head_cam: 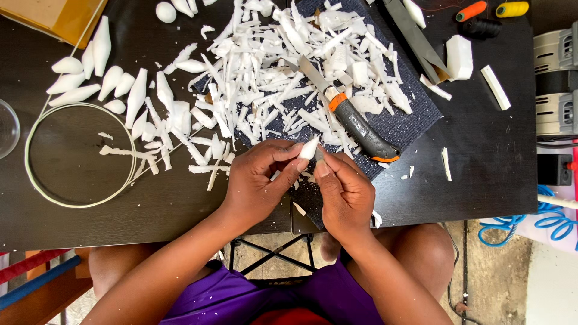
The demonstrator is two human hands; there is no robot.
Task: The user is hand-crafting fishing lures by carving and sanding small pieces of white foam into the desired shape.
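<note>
White foam sliver is being pinched between left hand and right hand. Ragged shavings are littering the dark table.

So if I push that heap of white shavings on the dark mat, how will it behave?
The white shavings look like thin foam slivers, so they are probably very light and would scatter rather than slide together. Being so thin, they likely snap or crumble easily. Strays already lie off the dark mat on the table, which suggests they drift at a touch.
</note>
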